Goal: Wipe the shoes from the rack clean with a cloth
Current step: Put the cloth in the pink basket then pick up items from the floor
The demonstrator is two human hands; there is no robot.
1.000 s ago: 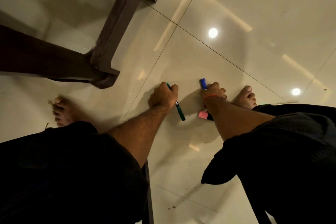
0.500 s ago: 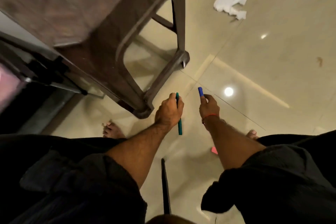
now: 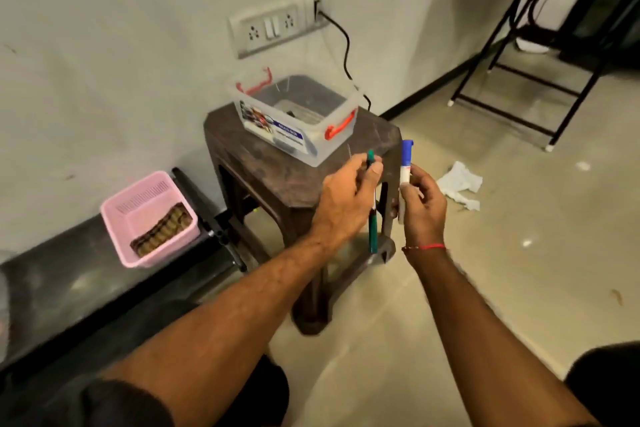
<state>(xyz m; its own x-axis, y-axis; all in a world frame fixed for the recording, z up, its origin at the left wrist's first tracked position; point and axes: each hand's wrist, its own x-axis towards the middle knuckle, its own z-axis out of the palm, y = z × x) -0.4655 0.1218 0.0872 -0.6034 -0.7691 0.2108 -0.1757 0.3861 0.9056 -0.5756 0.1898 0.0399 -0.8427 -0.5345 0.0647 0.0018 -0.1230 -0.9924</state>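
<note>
Gripping green marker (image 3: pixel 372 218), left hand (image 3: pixel 344 204) fingers curled; right hand (image 3: pixel 423 204) pinches blue marker (image 3: pixel 406 163).

The left hand (image 3: pixel 346 204) is gripping a green marker (image 3: pixel 372 218); the right hand (image 3: pixel 420 204), red thread (image 3: pixel 427 247) circling its wrist, is holding a blue-capped white marker (image 3: pixel 405 170).
</note>
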